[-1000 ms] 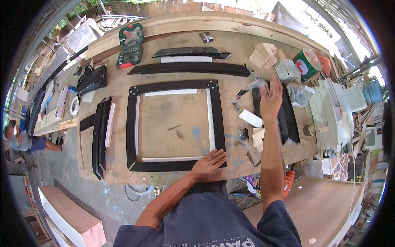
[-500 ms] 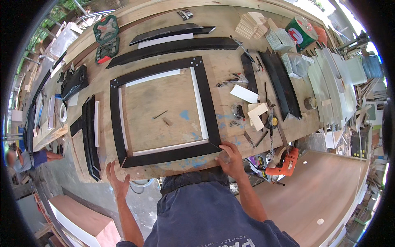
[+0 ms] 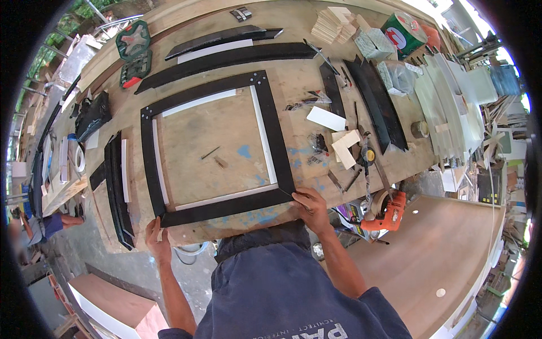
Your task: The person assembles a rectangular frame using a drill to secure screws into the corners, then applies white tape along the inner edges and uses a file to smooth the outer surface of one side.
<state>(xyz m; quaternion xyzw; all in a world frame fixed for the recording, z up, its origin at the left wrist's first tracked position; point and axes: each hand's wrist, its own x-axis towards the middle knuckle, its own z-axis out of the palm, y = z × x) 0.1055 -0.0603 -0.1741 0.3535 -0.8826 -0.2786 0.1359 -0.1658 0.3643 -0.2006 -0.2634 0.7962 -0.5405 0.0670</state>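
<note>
A black square frame point(image 3: 214, 217) lies flat on the wooden workbench, with white strips along its inner edges. Screw heads show at its two far corners. At the near left corner, my left hand point(image 3: 158, 242) pinches the frame between thumb and fingers. My right hand point(image 3: 312, 210) grips the near right corner, where a slanting joint line point(image 3: 285, 191) crosses the frame. Inside the opening, a thin dark pencil-like stick point(image 3: 210, 152) and a small brown scrap point(image 3: 219, 163) lie on the bench.
Black lengths point(image 3: 226, 59) lie beyond the frame, more point(image 3: 116, 186) to its left and right. A green tool case point(image 3: 134, 51) lies open at far left. Wood offcuts point(image 3: 345, 148) and an orange power tool point(image 3: 389, 212) are at right. Another person point(image 3: 42, 226) is far left.
My left hand has closed from spread fingers onto the near left corner. My right hand's fingers have shifted slightly at the near right corner. The whole view has shifted a little.
</note>
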